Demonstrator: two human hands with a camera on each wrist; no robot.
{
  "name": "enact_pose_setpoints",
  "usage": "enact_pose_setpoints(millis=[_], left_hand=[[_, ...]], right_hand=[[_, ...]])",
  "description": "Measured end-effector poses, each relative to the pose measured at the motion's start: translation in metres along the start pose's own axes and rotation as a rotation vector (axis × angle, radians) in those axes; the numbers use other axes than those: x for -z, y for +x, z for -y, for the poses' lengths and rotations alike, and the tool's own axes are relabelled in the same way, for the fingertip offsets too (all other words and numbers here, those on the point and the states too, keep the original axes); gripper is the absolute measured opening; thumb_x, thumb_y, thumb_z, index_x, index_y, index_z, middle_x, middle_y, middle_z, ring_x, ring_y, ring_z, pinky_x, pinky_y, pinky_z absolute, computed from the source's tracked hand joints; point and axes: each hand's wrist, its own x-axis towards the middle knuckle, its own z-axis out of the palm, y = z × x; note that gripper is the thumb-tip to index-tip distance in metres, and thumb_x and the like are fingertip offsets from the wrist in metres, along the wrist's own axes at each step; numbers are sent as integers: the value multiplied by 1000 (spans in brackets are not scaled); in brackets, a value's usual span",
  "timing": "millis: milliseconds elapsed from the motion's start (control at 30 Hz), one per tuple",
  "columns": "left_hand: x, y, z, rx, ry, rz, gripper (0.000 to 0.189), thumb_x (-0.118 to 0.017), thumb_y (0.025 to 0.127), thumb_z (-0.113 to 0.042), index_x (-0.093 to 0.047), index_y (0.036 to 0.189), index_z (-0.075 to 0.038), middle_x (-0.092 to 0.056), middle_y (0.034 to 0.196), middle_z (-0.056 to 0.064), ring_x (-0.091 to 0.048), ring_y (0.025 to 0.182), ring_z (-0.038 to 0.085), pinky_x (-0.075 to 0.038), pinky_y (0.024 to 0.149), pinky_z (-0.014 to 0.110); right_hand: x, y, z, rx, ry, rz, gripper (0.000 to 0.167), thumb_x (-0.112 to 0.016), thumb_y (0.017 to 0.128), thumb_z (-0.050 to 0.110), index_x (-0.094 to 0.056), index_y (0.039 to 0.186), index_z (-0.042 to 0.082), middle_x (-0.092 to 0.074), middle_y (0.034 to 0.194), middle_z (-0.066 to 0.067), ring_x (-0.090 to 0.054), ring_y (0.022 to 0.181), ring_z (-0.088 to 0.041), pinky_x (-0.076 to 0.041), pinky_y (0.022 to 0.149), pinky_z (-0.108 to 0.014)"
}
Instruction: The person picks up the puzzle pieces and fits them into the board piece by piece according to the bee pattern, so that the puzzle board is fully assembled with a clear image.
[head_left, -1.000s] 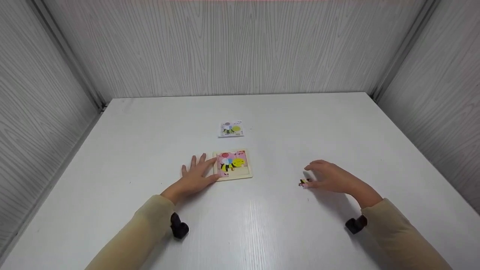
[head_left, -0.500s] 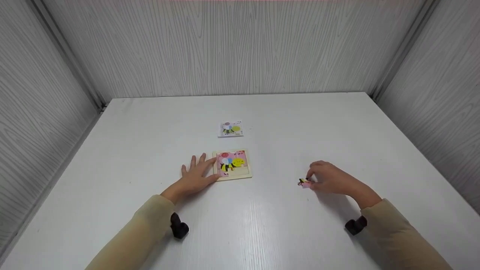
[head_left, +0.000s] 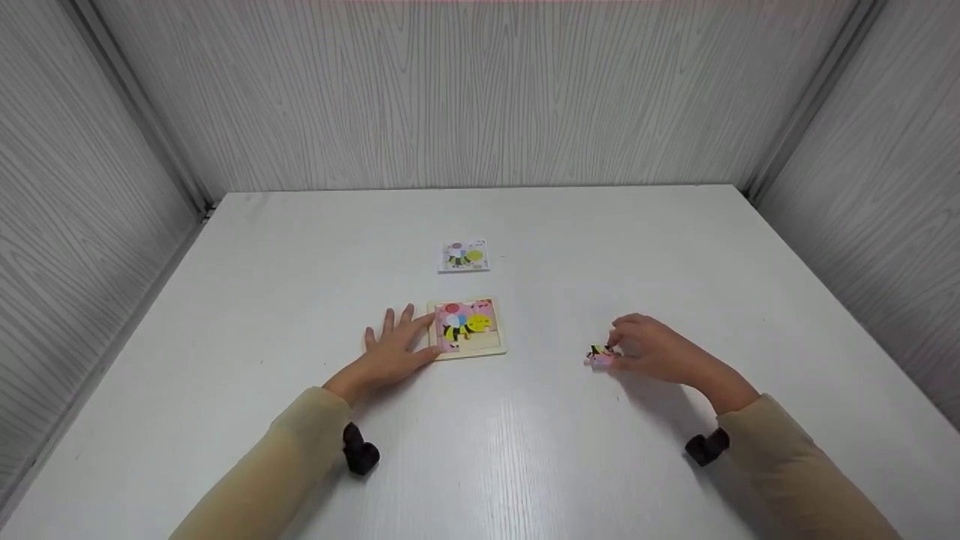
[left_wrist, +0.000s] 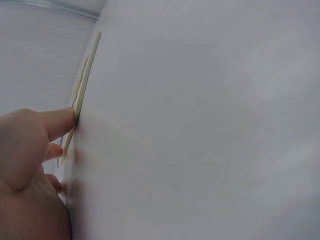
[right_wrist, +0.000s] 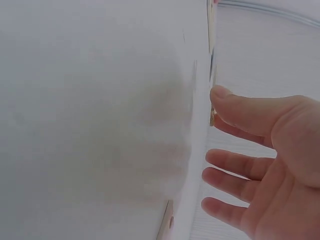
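Note:
My left hand (head_left: pixel 392 352) lies spread at the left side of a square wooden jigsaw puzzle board (head_left: pixel 502 330). Its thumb and index finger touch the board's left edge, and in the left wrist view the thumb (left_wrist: pixel 62 121) presses against the rim. A bee picture on pink fills much of the board; bare wood shows at its lower right. Off to the right, my right hand (head_left: pixel 652 349) pinches a puzzle piece (head_left: pixel 600 356) in pink, yellow and black between thumb and index finger. In the right wrist view this puzzle piece (right_wrist: pixel 212 117) appears edge-on above the table, the other fingers apart from it.
A small square card with the same bee picture (head_left: pixel 464 256) lies behind the board. In the right wrist view, a flat piece with a pale edge (right_wrist: pixel 166 220) is at the bottom. Pale wood-grain walls (head_left: pixel 480 97) enclose the white table (head_left: pixel 480 450) at back and sides.
My right thumb and index finger have closed on the puzzle piece, which has come up and slightly left, toward the board. My left hand has stayed at the board.

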Motion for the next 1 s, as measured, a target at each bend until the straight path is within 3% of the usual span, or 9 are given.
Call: enact_pose_setpoints(millis=[167, 667, 1000], left_hand=[[0, 1, 1, -15, 9, -11, 68, -47, 93, -48, -24, 149, -18, 0, 154, 16, 15, 138, 37, 13, 100, 63], [0, 2, -1, 16, 6, 10, 66, -45, 94, -47, -22, 149, -19, 3, 155, 15, 18, 137, 35, 15, 101, 61], [1, 2, -1, 19, 22, 13, 66, -45, 94, -46, -22, 149, -20, 3, 155, 15, 17, 137, 37, 15, 100, 62]], right_hand=[[-1, 7, 8, -19, 5, 10, 20, -67, 86, 17, -62, 102, 7, -51, 125, -18, -41, 124, -36, -34, 99, -50], [-10, 40, 38, 69, 41, -38, 16, -67, 86, 19, -62, 98, 9, -52, 124, -17, -45, 121, -31, -38, 97, -46], [-24, 66, 59, 40, 39, -7, 15, -68, 86, 20, -63, 97, 12, -52, 126, -14, -45, 121, -28, -36, 100, -44]])
